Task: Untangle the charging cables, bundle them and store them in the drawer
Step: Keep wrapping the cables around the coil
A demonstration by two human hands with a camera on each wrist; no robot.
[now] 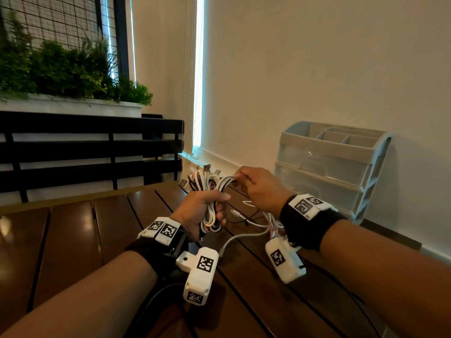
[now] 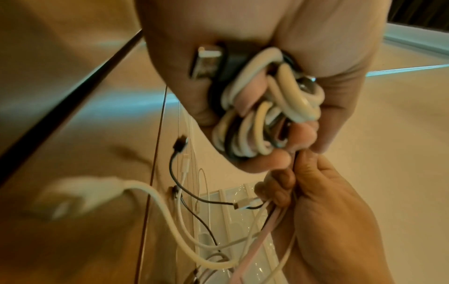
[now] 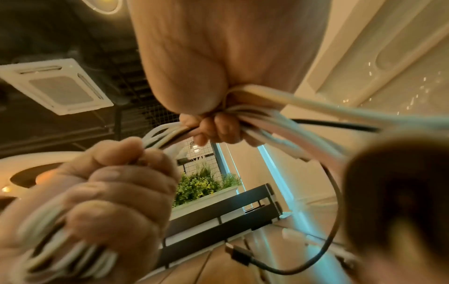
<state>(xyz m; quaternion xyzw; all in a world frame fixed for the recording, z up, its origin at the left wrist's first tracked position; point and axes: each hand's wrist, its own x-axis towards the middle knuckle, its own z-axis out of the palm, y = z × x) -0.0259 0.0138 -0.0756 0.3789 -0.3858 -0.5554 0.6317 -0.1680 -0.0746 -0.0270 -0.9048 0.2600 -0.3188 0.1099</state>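
cables point(image 1: 211, 189), smooth white, pink and black loops, gripped by left hand point(image 1: 199, 212); right hand point(image 1: 260, 187) pinches trailing strands.

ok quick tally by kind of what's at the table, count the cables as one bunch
hands: 2, left hand and right hand, both gripping the bunch
cable bunch: 1, strands too tangled to count singly
drawer unit: 1
wrist cameras: 2, left wrist camera and right wrist camera
total: 6
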